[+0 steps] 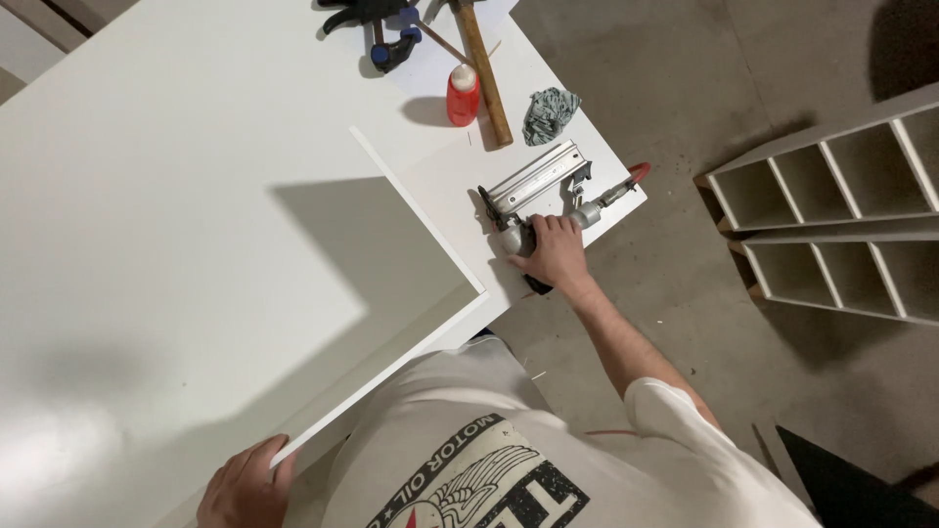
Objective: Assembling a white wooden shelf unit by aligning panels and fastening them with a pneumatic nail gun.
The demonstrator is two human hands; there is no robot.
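My right hand (556, 254) reaches out over the right end of the white workbench (587, 200) and grips the handle of a grey pneumatic nail gun (540, 181) that lies flat on it. My left hand (245, 486) holds the near edge of a large white board (196, 235) at the bottom left; the fingers curl over the edge. The board lies on top of the bench and covers most of the view.
At the bench's far end lie a wooden-handled hammer (481, 64), a red glue bottle (463, 94), a crumpled rag (550, 112) and black-and-blue clamps (377, 29). White cubby shelves (831, 210) stand on the concrete floor at right.
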